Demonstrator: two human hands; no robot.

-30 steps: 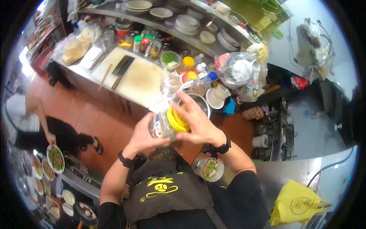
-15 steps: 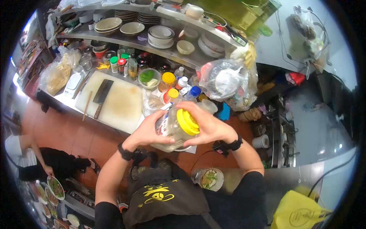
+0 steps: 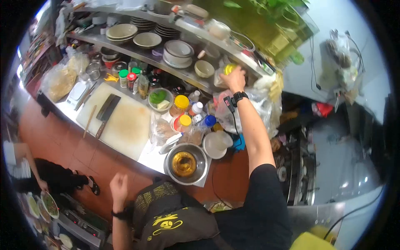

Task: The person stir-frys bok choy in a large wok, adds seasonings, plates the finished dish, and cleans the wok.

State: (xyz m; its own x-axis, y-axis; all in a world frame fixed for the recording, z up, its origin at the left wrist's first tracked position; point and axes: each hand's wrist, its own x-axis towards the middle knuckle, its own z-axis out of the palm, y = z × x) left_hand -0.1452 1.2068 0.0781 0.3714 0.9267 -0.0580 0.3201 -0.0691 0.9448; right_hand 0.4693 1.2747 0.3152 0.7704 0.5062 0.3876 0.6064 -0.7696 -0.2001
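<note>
Right now the right hand (image 3: pixel 235 79) is up at the far end of the lower shelf (image 3: pixel 139 53), fingers closed over the top of the yellow-lidded jar (image 3: pixel 227 68) — the jar is at the shelf's crowded end, just beside a small cream bowl (image 3: pixel 204 68); whether its base rests on the shelf I cannot tell. To my eye this is the shelving of the jar; letting go would call for it to stand square in a tight spot, with a bulging plastic bag (image 3: pixel 260 104) close under the wrist. The left hand (image 3: pixel 118 185) hangs low by the apron, fingers loosely curled, holding nothing.

Down on the counter a steel bowl (image 3: pixel 185 164) holds a pool of amber liquid — oil, I would guess; a clear tub (image 3: pixel 160 97) behind it has something green in it; two yellow-capped jars (image 3: pixel 181 104) stand between, contents orange-brown; the bowls stacked along the shelf look empty. A cleaver (image 3: pixel 107 110) lies on the cutting board (image 3: pixel 125 127).
</note>
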